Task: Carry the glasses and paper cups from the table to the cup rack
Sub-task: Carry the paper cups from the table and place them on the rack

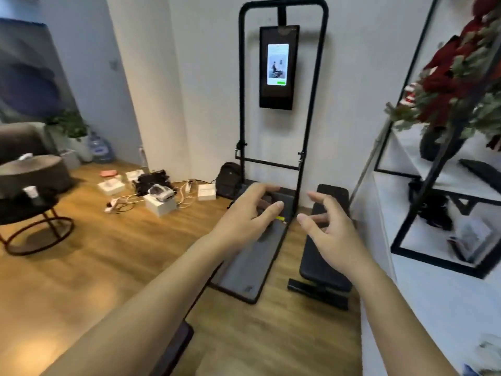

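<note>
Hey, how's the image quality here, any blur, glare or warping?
Head view: wide-angle warping bows the black frame and shelf unit; the red flowers at right are blurred; the lit screen is washed out; both hands, left and right, stay fairly sharp.

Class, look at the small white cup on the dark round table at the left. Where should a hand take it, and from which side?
Take the white cup around its side wall, thumb opposite fingers, coming from the near edge of the round table, where it seems to stand upright and unblocked. It is blurred, so keep the grip light. The left hand is empty and nearer that side.
</note>
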A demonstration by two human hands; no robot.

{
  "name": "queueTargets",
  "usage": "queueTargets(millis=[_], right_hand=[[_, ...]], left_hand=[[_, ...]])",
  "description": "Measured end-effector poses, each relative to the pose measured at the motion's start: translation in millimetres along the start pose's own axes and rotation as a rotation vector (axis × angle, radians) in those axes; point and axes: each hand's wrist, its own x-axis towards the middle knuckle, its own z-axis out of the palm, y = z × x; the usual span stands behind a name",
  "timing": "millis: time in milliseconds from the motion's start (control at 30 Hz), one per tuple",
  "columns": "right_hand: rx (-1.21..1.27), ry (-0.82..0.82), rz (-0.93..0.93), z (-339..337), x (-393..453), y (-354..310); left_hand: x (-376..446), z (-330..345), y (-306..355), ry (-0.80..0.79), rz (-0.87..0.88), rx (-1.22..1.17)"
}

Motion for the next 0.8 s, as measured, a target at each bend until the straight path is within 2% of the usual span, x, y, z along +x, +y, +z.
queueTargets(millis=[167, 367, 500, 667, 800], right_hand=[[0.069, -0.200, -0.099, 154, -9, -77], [0.114, -0.363, -0.166, 341, -54, -167], [0.133, -0.445, -0.231, 441, -65, -236], [0.128, -0.486, -0.363, 550, -65, -304], [0.089, -0.551, -0.396, 630, -57, -327]], left_hand=[[-97, -144, -38, 0.146, -0.098, 0.121], [-252, -321, -89, 0.211, -0.255, 0.382], [-324, -427, -107, 0.338, -0.383, 0.446], [-370, -514, -133, 0.454, -0.437, 0.451], [-399, -563, -177, 0.559, -0.472, 0.354]])
